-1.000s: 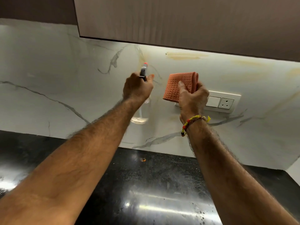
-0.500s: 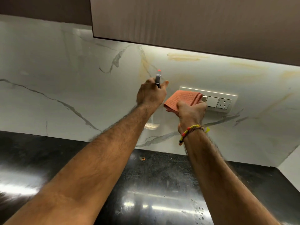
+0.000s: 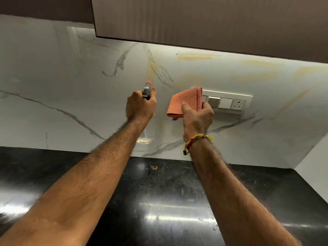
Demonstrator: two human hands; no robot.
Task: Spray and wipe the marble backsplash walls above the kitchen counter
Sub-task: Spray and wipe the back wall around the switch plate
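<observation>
The white marble backsplash with grey and yellowish veins fills the wall above the black counter. My left hand grips a clear spray bottle by its grey trigger head, whose red nozzle points at the wall. The bottle's clear body hangs below my wrist, partly hidden by it. My right hand holds a folded orange waffle cloth upright against the wall, just left of the switch plate.
A white switch plate with a socket is mounted on the wall right of the cloth. A brown upper cabinet overhangs the wall. The glossy black counter lies below. A side wall meets the backsplash at the right corner.
The cloth went down from above the switch plate to its left end, then lifted a little and stands more upright. The spray bottle hand shifted slightly right along the wall.
</observation>
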